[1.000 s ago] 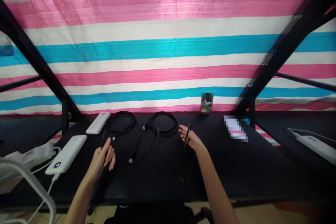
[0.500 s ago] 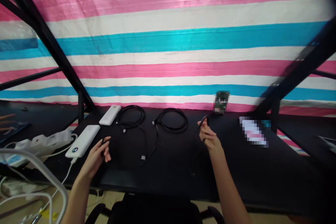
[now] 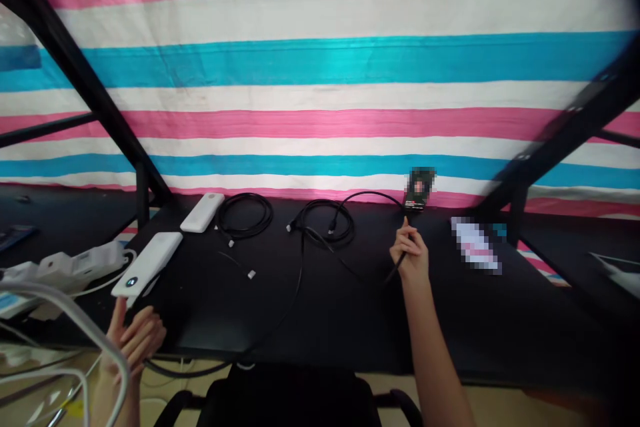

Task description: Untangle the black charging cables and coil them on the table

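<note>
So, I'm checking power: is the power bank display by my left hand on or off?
On: the power bank shows bright marks on its round display.

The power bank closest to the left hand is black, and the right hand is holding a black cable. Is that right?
Not quite: the power bank closest to the left hand is white, as the head view shows. The right hand is holding a black cable.

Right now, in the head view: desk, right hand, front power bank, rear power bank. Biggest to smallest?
1. Desk
2. Front power bank and right hand: too alike to rank
3. Rear power bank; it lies farther off, so its true size against the front one is unsure.
</note>
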